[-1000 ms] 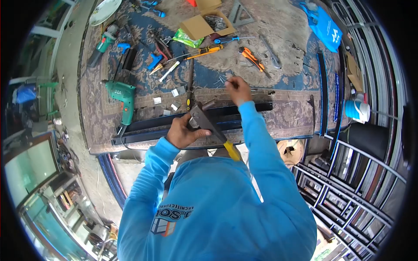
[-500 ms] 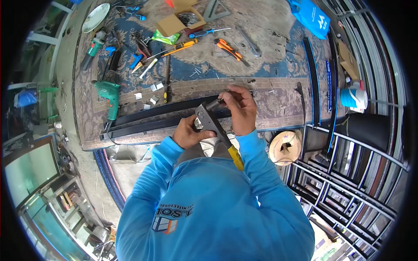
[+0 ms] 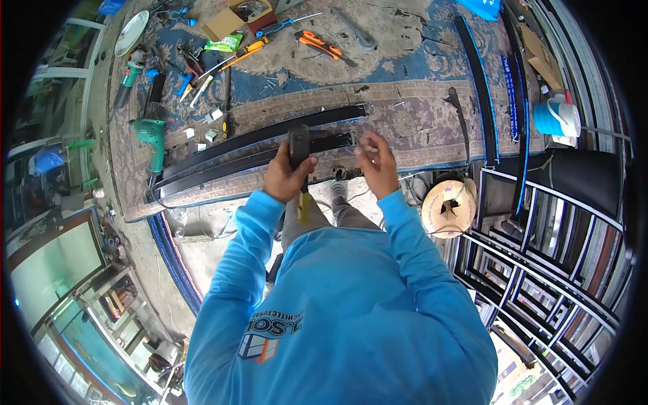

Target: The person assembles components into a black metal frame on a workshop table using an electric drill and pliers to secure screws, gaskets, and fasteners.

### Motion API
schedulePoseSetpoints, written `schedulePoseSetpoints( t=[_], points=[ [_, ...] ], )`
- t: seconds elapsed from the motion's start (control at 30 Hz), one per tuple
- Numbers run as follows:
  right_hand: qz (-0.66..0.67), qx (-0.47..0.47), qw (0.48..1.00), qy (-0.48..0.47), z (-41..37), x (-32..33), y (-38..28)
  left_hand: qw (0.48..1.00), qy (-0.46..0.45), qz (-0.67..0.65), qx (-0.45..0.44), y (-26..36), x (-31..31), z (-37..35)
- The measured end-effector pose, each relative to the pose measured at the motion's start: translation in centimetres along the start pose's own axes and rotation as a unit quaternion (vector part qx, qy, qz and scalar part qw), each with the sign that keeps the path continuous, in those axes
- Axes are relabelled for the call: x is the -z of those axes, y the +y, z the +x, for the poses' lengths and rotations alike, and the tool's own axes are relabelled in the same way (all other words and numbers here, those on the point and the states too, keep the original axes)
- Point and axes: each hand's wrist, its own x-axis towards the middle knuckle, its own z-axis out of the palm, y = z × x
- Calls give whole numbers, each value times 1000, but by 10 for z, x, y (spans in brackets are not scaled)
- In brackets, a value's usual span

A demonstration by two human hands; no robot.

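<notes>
Head view: at the left, a green drill (image 3: 151, 138) lies on the patterned carpet (image 3: 418, 111), near the left ends of two long black bars (image 3: 256, 139). Left hand (image 3: 287, 177) has its fingers closed around a dark hand tool (image 3: 300, 145) with a yellow handle, held over the near bar; whether they touch is unclear. Farther off lies an orange cutter (image 3: 320, 46). Right hand (image 3: 378, 164), fingers curled and partly open, hovers beside that bar's right end; whether it grips anything cannot be told. A blue-and-white bucket (image 3: 555, 119) stands at the right.
</notes>
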Motion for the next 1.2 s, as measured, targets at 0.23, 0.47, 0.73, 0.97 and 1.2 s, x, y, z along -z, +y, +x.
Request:
schedulePoseSetpoints(
  t=[0.23, 0.47, 0.73, 0.97, 1.2],
  points=[
    [-154, -44, 986, -51, 8, 5, 80, 965, -25, 260, -17, -42, -48, 19],
    [-121, -48, 990, -59, 17, -5, 87, 934, -39, 355, 5, -25, -68, 27],
    [-67, -73, 994, -41, 22, -8, 115, 931, -39, 362, 11, -28, -76, 27],
    [-47, -84, 995, -24, 21, -7, 107, 931, -20, 365, -8, -38, -77, 25],
    [-77, -61, 995, -20, 24, -8, 110, 940, -15, 338, -32, -39, -77, 20]
  ],
)
